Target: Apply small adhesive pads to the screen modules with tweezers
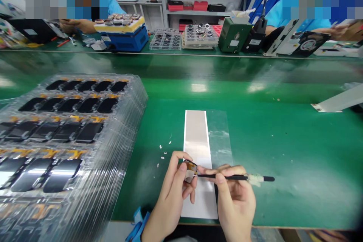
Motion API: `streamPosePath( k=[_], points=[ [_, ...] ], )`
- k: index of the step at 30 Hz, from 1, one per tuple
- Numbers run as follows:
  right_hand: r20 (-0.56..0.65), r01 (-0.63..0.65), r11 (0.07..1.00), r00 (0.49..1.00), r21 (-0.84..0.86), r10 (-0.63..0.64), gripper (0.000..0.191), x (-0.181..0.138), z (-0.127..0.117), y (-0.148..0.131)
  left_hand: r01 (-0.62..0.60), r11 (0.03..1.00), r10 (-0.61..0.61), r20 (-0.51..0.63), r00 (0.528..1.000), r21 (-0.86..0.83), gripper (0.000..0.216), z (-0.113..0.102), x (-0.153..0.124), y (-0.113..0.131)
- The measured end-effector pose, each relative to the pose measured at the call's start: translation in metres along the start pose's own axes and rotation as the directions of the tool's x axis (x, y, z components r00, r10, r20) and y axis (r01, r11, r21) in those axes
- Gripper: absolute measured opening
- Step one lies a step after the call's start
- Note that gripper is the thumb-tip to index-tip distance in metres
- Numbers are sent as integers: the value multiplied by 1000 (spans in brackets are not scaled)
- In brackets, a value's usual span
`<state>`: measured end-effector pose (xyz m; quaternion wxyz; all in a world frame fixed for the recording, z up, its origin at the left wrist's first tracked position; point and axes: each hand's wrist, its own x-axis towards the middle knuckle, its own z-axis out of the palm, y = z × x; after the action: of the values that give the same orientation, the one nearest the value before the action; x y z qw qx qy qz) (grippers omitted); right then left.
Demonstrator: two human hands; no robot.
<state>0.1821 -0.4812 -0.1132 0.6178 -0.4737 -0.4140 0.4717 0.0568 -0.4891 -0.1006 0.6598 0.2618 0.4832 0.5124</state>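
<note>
My left hand (178, 181) is closed around the edges of a small display panel (190, 172), its back facing me with an orange flex cable on it. Between the fingers of my right hand (236, 193) is a pair of black tweezers (238, 177), with pale tape wrapped near the rear end. The tweezer tip meets the right side of the panel, by the flex cable; whether it grips anything is too small to tell. Below both hands lies a long white-edged strip sheet (196, 128), with a clear film (219, 132) along its right side.
Stacked clear trays (110, 132) of dark display panels fill the left side. Small white scraps (162, 157) dot the green mat. A white stand arm (337, 100) juts in at right. Across the bench are a blue box (127, 39), parts trays (166, 40) and two people.
</note>
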Motion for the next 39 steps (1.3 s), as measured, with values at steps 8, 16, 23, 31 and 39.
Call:
streamPosePath(
  k=[8, 16, 23, 31, 39],
  points=[
    [-17, -98, 995, 995, 25, 99, 9, -4, -5, 9, -50, 999, 50, 84, 995, -2, 34, 1, 2, -1],
    [-44, -112, 994, 993, 11, 112, 13, -4, -6, 11, -43, 999, 41, 95, 995, 15, 25, 3, -2, 0],
    [-66, -109, 994, 992, -3, 109, 16, -4, -5, 11, -50, 998, 47, 103, 994, 29, 26, 1, -1, -3],
    [-25, -139, 990, 990, 17, 140, 14, -4, -8, 13, -70, 995, 64, 90, 994, 66, 25, 3, -3, -1],
    [13, -125, 988, 992, 89, 124, 7, -7, -2, 11, -145, 980, 140, 46, 989, 133, 24, 0, 0, -9]
  ],
)
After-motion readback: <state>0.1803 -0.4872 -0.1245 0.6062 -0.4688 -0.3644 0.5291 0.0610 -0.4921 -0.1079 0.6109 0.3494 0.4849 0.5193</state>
